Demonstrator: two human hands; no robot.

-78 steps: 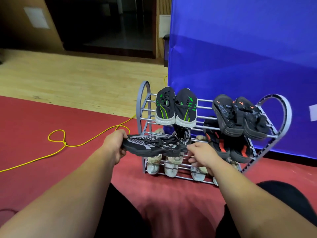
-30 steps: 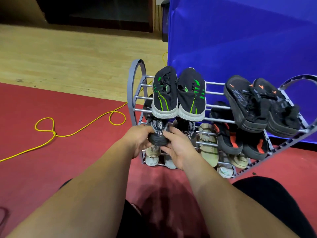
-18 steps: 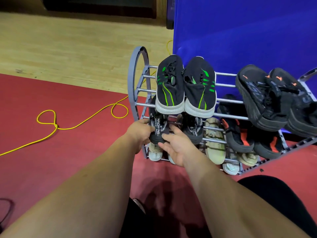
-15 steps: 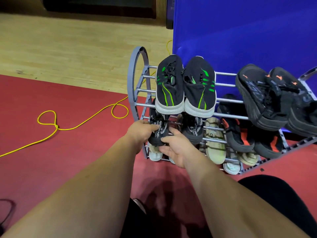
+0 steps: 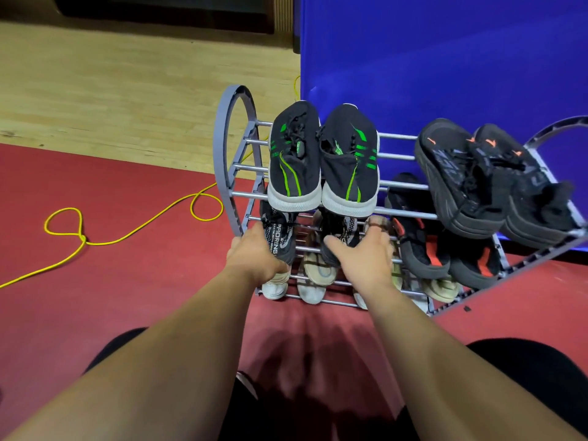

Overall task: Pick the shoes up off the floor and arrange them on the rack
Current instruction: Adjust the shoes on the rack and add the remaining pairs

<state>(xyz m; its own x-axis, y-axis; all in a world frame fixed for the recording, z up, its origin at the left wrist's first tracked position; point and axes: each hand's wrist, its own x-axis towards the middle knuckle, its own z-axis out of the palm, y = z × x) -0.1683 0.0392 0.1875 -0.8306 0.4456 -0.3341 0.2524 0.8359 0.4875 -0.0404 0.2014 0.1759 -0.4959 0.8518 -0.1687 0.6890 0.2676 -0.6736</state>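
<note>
Head view: left hand (image 5: pixel 254 256) fingers grasping grey-black sneaker (image 5: pixel 279 238) on middle rack (image 5: pixel 229 173) bars; right hand (image 5: pixel 361 253) released, spread over its mate (image 5: pixel 342 233); press heel down level beside fingertips

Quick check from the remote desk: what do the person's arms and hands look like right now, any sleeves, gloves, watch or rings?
Both forearms are bare up to the bottom edge of the picture: no sleeves show. The left hand and right hand wear no gloves. No watch, band or ring is visible on the wrists or fingers that show. Dark clothing covers both legs at the lower edge.
</note>
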